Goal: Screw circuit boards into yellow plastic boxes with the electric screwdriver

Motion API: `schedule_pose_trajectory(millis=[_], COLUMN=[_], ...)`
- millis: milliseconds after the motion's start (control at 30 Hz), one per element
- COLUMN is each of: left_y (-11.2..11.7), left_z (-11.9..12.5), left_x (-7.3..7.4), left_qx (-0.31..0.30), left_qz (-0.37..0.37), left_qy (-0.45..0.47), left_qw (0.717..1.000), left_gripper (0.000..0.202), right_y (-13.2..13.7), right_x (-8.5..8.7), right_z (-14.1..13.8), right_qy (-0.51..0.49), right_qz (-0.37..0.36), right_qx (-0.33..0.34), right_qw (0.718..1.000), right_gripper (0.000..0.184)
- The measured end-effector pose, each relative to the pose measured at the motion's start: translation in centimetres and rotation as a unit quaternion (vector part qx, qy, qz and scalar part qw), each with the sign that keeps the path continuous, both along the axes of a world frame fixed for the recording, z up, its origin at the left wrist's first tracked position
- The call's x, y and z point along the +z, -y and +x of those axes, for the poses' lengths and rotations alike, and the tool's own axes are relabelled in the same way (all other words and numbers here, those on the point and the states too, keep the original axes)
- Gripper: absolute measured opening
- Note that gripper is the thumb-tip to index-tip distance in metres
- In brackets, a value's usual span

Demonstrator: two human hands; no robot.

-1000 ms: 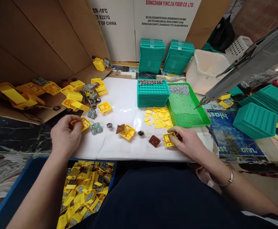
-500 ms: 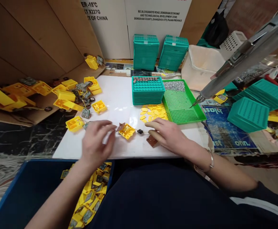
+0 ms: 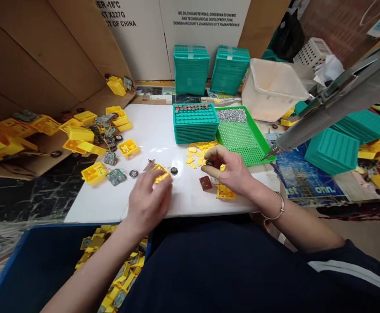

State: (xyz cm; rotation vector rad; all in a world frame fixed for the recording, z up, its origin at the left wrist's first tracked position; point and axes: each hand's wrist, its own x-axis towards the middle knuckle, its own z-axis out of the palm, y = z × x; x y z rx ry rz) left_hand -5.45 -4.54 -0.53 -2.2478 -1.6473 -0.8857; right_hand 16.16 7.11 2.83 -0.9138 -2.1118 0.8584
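Yellow housing (image 3: pixel 160 171) lay on the white mat (image 3: pixel 163 130), just left of centre, turned corner-on to you and too square to show a long axis. Your left hand (image 3: pixel 149 200) covered its near edge; gripped or not, I couldn't tell. Further right, your right hand (image 3: pixel 233 174) pinched a black disc (image 3: pixel 209 163) just above a brown board (image 3: pixel 205 182).

I see a yellow square housing (image 3: pixel 160 171) lying on the white worktop (image 3: pixel 176 130), its near edge under the fingertips of my left grip (image 3: pixel 149 202). A dark round disc (image 3: pixel 208 163) is pinched between thumb and forefinger of my right grip (image 3: pixel 230 173). A brown square board (image 3: pixel 205 183) lies flat just beside that grip. A second yellow housing (image 3: pixel 225 192) sits partly hidden beneath its palm.
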Motion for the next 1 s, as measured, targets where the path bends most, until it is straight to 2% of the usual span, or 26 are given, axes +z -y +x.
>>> schedule_pose_trajectory(millis=[100,167,233,333,467,600,667,767,833,933,1000], left_y=[-0.3,-1.0,-1.9,-3.1,-3.3,-2.6,-2.2,-1.8,-1.7,-1.8,-1.9], left_z=[3.5,5.9,7.9,9.5,9.0,7.2,6.7,7.0,7.5,8.2,8.5], left_x=[0.1,0.1,0.0,-0.3,-0.4,0.2,0.5,0.3,0.0,-0.5,-0.5], left_qx=[-0.157,-0.212,-0.225,-0.210,-0.185,-0.194,-0.193,-0.141,-0.093,-0.055,-0.054], left_qz=[-0.012,-0.034,-0.040,-0.044,-0.062,-0.120,-0.135,-0.132,-0.125,-0.122,-0.129], left_qy=[-0.002,-0.017,-0.034,-0.057,-0.051,-0.013,0.017,0.042,0.026,-0.001,0.010], left_qw=[0.987,0.977,0.973,0.975,0.979,0.974,0.972,0.980,0.987,0.991,0.990], left_gripper=[0.025,0.022,0.020,0.019,0.019,0.013,0.015,0.038,0.050,0.046,0.039], right_y=[0.2,0.5,1.0,2.1,3.5,4.4,4.5,4.2,3.9,3.4,3.2], right_x=[0.3,0.5,0.7,0.6,-0.9,-2.7,-3.1,-3.1,-3.0,-3.0,-3.1], right_z=[0.9,1.6,2.6,4.7,7.8,9.6,9.9,10.2,10.3,10.3,10.2], right_qy=[-0.026,-0.032,-0.039,-0.032,0.055,0.238,0.297,0.322,0.334,0.342,0.303], right_qz=[0.046,0.068,0.054,0.020,0.030,0.072,0.102,0.121,0.122,0.117,0.098], right_qx=[-0.014,-0.024,-0.037,-0.075,-0.138,-0.105,-0.083,-0.042,-0.017,-0.006,-0.005], right_qw=[0.999,0.997,0.997,0.996,0.988,0.963,0.946,0.938,0.934,0.933,0.948], right_gripper=[0.016,0.013,0.018,0.023,0.021,0.021,0.023,0.024,0.023,0.022,0.020])
